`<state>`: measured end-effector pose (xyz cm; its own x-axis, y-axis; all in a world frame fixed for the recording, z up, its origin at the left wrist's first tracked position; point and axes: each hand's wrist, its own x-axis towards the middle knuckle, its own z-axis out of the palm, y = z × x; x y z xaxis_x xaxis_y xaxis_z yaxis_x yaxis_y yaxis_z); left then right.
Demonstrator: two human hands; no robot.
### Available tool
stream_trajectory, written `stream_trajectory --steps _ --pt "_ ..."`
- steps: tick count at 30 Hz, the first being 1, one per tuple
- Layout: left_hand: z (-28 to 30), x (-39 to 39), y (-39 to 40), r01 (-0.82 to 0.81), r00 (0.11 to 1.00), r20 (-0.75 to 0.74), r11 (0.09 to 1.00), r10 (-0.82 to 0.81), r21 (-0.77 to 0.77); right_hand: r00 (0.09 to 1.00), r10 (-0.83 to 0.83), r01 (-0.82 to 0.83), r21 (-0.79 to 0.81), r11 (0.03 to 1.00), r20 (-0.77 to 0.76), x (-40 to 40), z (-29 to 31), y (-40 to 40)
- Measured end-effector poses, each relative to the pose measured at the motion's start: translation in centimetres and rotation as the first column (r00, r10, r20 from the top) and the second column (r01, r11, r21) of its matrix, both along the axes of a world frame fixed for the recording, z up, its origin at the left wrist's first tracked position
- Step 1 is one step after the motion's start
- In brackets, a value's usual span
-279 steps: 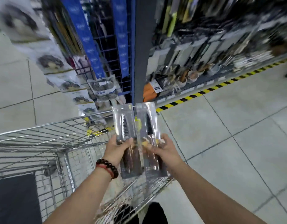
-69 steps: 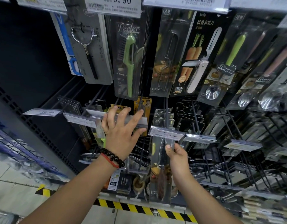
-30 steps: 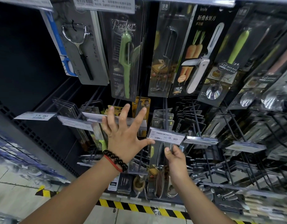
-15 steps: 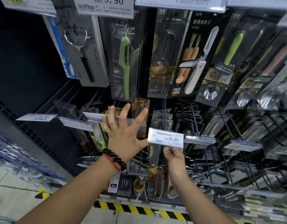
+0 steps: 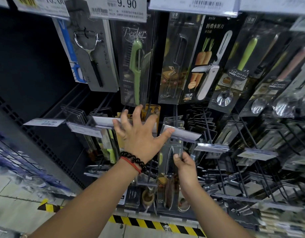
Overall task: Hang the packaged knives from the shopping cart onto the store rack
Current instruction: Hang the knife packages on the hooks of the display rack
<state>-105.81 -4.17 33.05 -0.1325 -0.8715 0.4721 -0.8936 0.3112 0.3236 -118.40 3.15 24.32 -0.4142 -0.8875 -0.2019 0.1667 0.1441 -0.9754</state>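
Note:
A packaged knife (image 5: 167,182) in a clear sleeve, with a serrated dark blade and a brown handle, hangs upright in front of the store rack (image 5: 206,127). My right hand (image 5: 185,169) grips its right edge. The top of the pack sits just under a flipped-up price tag (image 5: 182,134) at the end of a black hook (image 5: 176,115). My left hand (image 5: 139,134) is spread open over the neighbouring tags, its thumb under that tag and pushing it up. The shopping cart is out of view.
Peelers (image 5: 136,66) and a folding fruit knife pack (image 5: 206,66) hang on the row above. More hooks with packs and price tags fill the right side. Yellow-black tape (image 5: 148,222) marks the floor at the shelf base.
The price tag that faced me half a second ago is now tipped up flat by my left thumb. My right hand has kept hold of the knife pack just under the tag.

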Motion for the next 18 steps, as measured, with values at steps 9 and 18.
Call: stream_trajectory --steps 9,18 --pt "0.4 0.3 0.2 0.027 1.000 0.002 0.998 -0.027 0.052 1.000 -0.012 0.013 0.045 0.999 -0.023 0.2 -1.1 1.2" --pt "0.4 0.4 0.4 0.037 0.999 -0.018 0.998 -0.036 0.042 0.999 -0.048 0.048 0.030 0.998 0.002 0.2 -1.5 1.3"
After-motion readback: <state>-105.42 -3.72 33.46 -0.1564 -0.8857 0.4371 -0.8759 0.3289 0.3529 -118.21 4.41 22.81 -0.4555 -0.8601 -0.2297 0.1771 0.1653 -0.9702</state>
